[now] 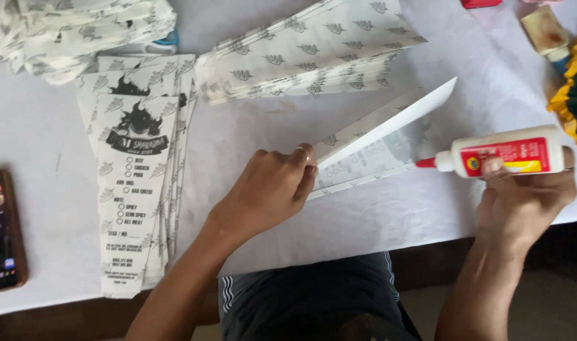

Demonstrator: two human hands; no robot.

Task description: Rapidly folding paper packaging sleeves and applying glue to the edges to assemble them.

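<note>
Left hand pressing down on a printed paper sheet near the front edge of the white tabletop, fingertips pinching the fold, upper flap lifted and angled up to the right. Grip closed on the paper's folded corner, thumb side hidden, so exact pinch hard to confirm. Right hand wrapped around a white glue bottle with red label, held level, red nozzle aimed left at the open flap, just short of it. Paper likely light, thin, floppy, easy to crease or tear when damp; best held flat near the fold, not at the loose edge. Bottle likely light, smooth, squeezable plastic; mid-body hold suits. Left: fanned stack of printed sheets with tick-box list. Rear: leaf-patterned paper pile. Far left edge: phone, screen lit.
</note>
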